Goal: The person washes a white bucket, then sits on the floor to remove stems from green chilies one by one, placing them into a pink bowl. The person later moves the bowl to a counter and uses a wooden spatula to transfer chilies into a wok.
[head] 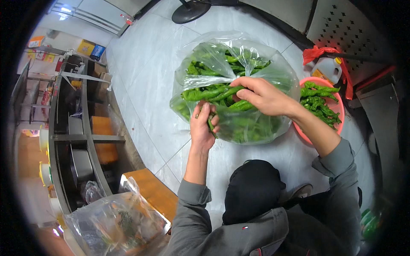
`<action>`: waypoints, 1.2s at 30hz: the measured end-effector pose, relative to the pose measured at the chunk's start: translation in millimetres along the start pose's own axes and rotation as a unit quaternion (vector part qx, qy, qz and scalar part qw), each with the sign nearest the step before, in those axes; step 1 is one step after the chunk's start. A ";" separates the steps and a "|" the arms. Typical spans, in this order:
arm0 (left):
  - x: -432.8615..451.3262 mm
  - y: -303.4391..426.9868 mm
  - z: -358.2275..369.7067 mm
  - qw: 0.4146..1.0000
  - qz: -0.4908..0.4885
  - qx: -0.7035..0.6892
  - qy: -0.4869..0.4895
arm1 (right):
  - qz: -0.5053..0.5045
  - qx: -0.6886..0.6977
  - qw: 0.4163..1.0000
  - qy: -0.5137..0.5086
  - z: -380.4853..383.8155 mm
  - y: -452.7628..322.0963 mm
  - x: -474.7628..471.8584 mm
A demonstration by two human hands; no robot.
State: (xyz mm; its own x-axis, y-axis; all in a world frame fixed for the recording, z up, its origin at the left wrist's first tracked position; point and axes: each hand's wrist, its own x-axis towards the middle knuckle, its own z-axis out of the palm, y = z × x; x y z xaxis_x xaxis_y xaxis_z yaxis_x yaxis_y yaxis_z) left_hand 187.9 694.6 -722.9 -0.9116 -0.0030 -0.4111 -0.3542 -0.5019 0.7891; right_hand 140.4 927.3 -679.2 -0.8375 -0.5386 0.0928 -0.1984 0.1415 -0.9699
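A large clear plastic bag (pixel 256 124) full of long green chili peppers rests on the tiled floor before me. My right hand (pixel 261 96) grips a few green peppers (pixel 211 93) over the bag's opening, their far ends pointing left. Just below those ends, my left hand (pixel 205 123) curls at the bag's left front, closed around small green stem pieces (pixel 210 124). To the right of the bag stands a pink plastic basin (pixel 341 112) holding more green peppers (pixel 320 104), close to my right forearm.
A white jug with a yellow cap (pixel 328 69) and a red plastic bag (pixel 347 80) lie behind the basin. Metal shelving (pixel 86 128) runs along the left. A cardboard box (pixel 153 192) and a clear waste bag (pixel 118 220) stand lower left. A round black stand base (pixel 191 12) is at the top.
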 end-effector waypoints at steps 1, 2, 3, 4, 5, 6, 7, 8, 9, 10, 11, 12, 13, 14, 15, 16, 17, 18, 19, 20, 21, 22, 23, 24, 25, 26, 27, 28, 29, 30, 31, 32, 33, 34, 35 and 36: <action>-6.7 3.8 9.8 0.999 0.032 0.030 -0.018 | 0.004 0.102 0.995 0.014 2.5 6.5 -1.3; -10.0 5.1 17.9 0.995 0.063 0.057 -0.053 | -0.030 0.155 0.987 0.024 3.1 12.9 -0.8; -13.3 6.2 28.6 0.991 0.067 0.091 -0.064 | -0.082 0.189 0.976 0.072 3.2 8.0 3.0; -13.7 2.5 31.1 0.984 0.051 0.154 -0.072 | -0.133 0.228 0.957 0.116 9.1 -1.8 11.5; -11.7 -2.1 35.1 0.972 0.034 0.216 -0.082 | -0.184 0.266 0.933 0.160 10.0 -10.1 16.8; -9.4 -9.4 41.9 0.944 0.002 0.311 -0.110 | -0.213 0.258 0.924 0.183 -2.2 -14.8 22.6; -4.1 -17.8 41.4 0.908 -0.072 0.384 -0.151 | -0.245 0.253 0.913 0.207 -16.9 -25.4 29.7; -6.2 -24.5 37.9 0.866 -0.042 0.469 -0.167 | -0.227 0.318 0.885 0.254 -26.7 -34.9 29.4; -9.3 -28.7 40.6 0.815 -0.011 0.548 -0.189 | -0.194 0.330 0.870 0.309 -41.5 -50.5 22.9; -13.5 -21.6 45.0 0.839 -0.007 0.514 -0.180 | -0.150 0.280 0.893 0.319 -57.4 -58.4 9.6; -20.7 -14.8 51.3 0.899 0.012 0.418 -0.129 | -0.104 0.230 0.910 0.328 -71.8 -60.0 -5.5; -19.0 -5.5 60.7 0.927 0.041 0.352 -0.121 | -0.023 0.121 0.944 0.307 -80.3 -58.4 -23.0; -14.6 0.7 61.2 0.938 0.088 0.310 -0.125 | 0.007 0.091 0.972 0.217 -82.5 -48.5 -39.0; -8.6 4.9 68.0 0.946 0.130 0.263 -0.141 | 0.062 0.119 0.974 0.183 -80.3 -39.8 -57.7; -6.9 11.7 86.3 0.953 0.124 0.239 -0.141 | 0.120 0.148 0.970 0.150 -75.9 -36.0 -76.5; 2.5 10.1 94.3 0.958 0.123 0.210 -0.148 | 0.194 0.234 0.946 0.115 -73.3 -41.2 -88.3; 11.1 8.1 101.4 0.963 0.123 0.181 -0.155 | 0.265 0.318 0.907 0.079 -71.6 -46.3 -98.0; 17.0 4.0 114.3 0.962 0.124 0.178 -0.164 | 0.275 0.368 0.887 0.055 -70.6 -43.0 -107.7; 18.1 -0.5 127.0 0.961 0.126 0.175 -0.172 | 0.283 0.418 0.863 0.029 -68.8 -37.5 -116.6; 15.1 -2.8 136.6 0.973 0.046 0.122 -0.190 | 0.290 0.435 0.852 0.006 -66.4 -34.4 -126.0; 16.7 -7.1 139.7 0.975 0.013 0.089 -0.204 | 0.302 0.436 0.848 0.003 -61.3 -34.6 -130.5; 19.8 -11.9 141.4 0.975 -0.020 0.055 -0.215 | 0.307 0.433 0.848 -0.014 -58.7 -29.5 -134.8; 22.4 -17.0 140.8 0.973 -0.052 0.021 -0.224 | 0.312 0.429 0.847 -0.032 -55.7 -22.5 -138.8; 24.3 -21.4 140.0 0.968 -0.075 -0.015 -0.237 | 0.318 0.441 0.837 -0.062 -53.3 -16.5 -143.6; 26.4 -23.5 139.4 0.969 -0.083 0.011 -0.233 | 0.323 0.453 0.826 -0.093 -50.6 -11.1 -148.4; 28.2 -24.4 139.1 0.968 -0.091 0.038 -0.229 | 0.328 0.463 0.814 -0.124 -47.8 -8.5 -152.3; 26.6 -23.5 140.1 0.968 -0.099 0.064 -0.222 | 0.322 0.459 0.821 -0.113 -45.4 -9.6 -153.6; 23.5 -22.5 141.2 0.970 -0.096 0.080 -0.210 | 0.316 0.454 0.827 -0.102 -42.3 -13.3 -153.0; 18.0 -23.4 142.4 0.970 -0.070 0.148 -0.183 | 0.309 0.449 0.833 -0.091 -38.2 -15.8 -151.1; 11.2 -27.7 147.0 0.962 -0.043 0.215 -0.159 | 0.268 0.456 0.848 -0.039 -34.3 -16.5 -148.5; 3.3 -34.4 150.5 0.950 -0.019 0.282 -0.137 | 0.287 0.452 0.845 0.002 -34.5 -16.0 -140.6; -5.6 -41.8 152.2 0.946 -0.008 0.265 -0.185 | 0.305 0.447 0.840 0.044 -38.7 -14.5 -129.2; -11.4 -43.5 155.7 0.941 0.039 0.277 -0.190 | 0.322 0.440 0.834 0.088 -40.4 -15.2 -122.6; -13.3 -42.6 156.6 0.938 0.047 0.280 -0.200 | 0.289 0.465 0.832 0.094 -38.3 -12.7 -122.1; -13.8 -41.1 156.2 0.935 0.055 0.282 -0.209 | 0.263 0.464 0.840 0.098 -37.7 -9.4 -126.7; -14.4 -40.8 153.7 0.925 0.064 0.300 -0.224 | 0.236 0.462 0.850 0.094 -36.6 -6.1 -128.1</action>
State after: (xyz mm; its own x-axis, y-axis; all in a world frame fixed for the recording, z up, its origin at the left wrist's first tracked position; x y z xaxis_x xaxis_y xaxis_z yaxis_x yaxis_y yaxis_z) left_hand 183.4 848.0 -679.0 -0.9015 0.3969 -0.1728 -0.1671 0.0492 0.9847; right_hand 230.2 1025.9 -676.9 -0.7965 -0.4485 -0.4054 0.5939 -0.4550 -0.6635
